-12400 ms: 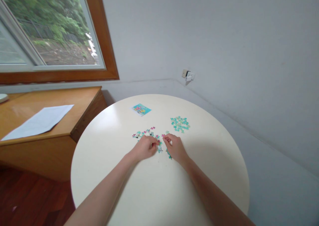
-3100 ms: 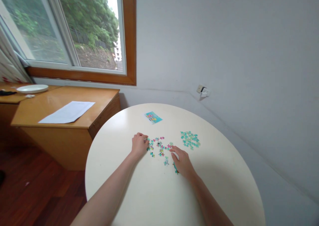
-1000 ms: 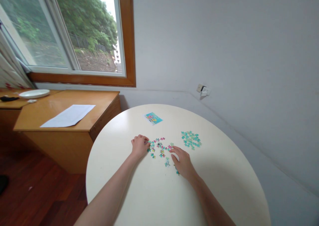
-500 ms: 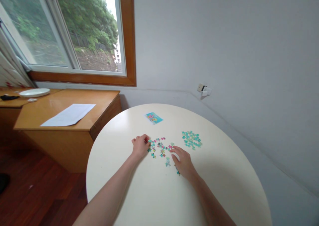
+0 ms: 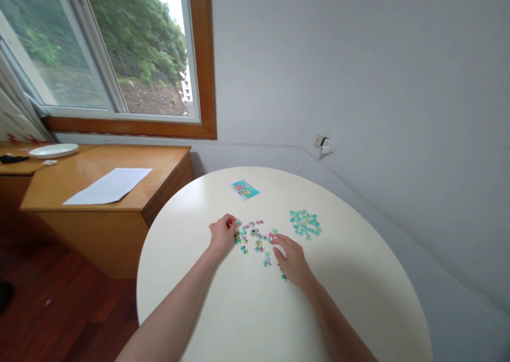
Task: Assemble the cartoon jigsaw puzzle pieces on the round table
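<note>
Colourful jigsaw puzzle pieces lie loosely spread over the middle of a round white table. My left hand rests at their left edge, thumb and fingers curled together; whatever sits between the fingertips is too small to make out. A greenish puzzle piece lies right by those fingertips. On the other side, my right hand is low over the table, its thumb apart from the fingers, with fingertips at the pink and green pieces. One dark teal piece is partly covered by this hand.
A separate cluster of teal and pale green pieces lies to the right. Farther back is a small picture card. A wooden desk on the left bears white paper and a white plate. A wall socket is behind.
My left hand has drawn back slightly to the left from the pieces, its fingers still curled. My right hand keeps nearly the same place. The whole view has shifted a little.
</note>
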The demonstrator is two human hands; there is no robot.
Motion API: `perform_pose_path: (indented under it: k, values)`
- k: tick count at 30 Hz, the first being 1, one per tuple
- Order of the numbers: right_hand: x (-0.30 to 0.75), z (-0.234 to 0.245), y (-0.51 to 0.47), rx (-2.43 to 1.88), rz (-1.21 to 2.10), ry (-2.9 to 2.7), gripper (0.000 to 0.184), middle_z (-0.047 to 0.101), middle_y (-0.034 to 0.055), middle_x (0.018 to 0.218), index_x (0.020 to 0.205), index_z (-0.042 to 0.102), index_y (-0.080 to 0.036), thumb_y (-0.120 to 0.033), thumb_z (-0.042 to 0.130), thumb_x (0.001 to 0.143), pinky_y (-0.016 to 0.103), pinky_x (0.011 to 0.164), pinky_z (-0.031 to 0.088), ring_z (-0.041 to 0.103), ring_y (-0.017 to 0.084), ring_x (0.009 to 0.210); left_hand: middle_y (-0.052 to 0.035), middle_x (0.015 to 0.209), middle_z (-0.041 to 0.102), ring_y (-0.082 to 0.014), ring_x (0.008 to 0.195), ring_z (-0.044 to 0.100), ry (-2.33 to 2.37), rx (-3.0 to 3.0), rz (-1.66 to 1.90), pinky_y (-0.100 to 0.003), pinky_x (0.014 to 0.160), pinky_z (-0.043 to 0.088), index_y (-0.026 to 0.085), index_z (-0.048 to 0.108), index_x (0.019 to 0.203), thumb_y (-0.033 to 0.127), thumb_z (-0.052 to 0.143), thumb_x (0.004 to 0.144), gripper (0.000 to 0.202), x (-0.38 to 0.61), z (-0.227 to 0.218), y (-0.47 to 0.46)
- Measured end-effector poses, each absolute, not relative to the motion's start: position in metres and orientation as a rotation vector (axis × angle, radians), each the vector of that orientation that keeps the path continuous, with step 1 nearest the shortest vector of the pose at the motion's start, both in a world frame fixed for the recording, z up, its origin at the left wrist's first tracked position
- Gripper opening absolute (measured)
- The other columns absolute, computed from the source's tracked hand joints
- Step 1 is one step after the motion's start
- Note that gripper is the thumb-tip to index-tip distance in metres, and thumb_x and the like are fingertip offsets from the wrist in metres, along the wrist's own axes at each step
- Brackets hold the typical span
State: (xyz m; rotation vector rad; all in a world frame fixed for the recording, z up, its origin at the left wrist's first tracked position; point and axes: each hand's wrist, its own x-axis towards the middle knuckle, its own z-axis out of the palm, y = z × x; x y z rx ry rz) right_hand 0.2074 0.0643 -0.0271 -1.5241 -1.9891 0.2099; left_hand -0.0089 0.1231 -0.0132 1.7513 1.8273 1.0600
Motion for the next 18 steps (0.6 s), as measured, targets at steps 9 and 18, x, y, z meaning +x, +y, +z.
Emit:
perform_pose_path:
  k: [9,18]
  values:
    - [0.2073,-0.0275,0.0646,-1.521,0.219,-1.997,0.026,0.062,0.0067,0.115,0.097,0.063,-0.021,-0.017,0.043,0.081,0.04,0.098,0.037,0.053,0.019,0.112,0.0019,0.068,0.064,-0.0146,0.069,0.059,1.78,1.682,1.176,-0.033,0.082,0.039,0.019,0.061,0.075,0.021,0.052,0.076,0.009,-0.0084,-0.0117,0.1235]
    - [0.2061,-0.0264,0.0637,-1.534,0.241,-1.979,0.026,0.062,0.0059,0.115,0.096,0.063,-0.023,-0.017,0.043,0.081,0.04,0.098,0.036,0.053,0.019,0.113,-0.0014,0.062,0.061,-0.014,0.063,0.058,1.267,1.456,1.417,-0.027,0.063,0.045,0.016,0.057,0.069,0.028,0.059,0.07,0.012,0.0001,-0.0069,0.1214]
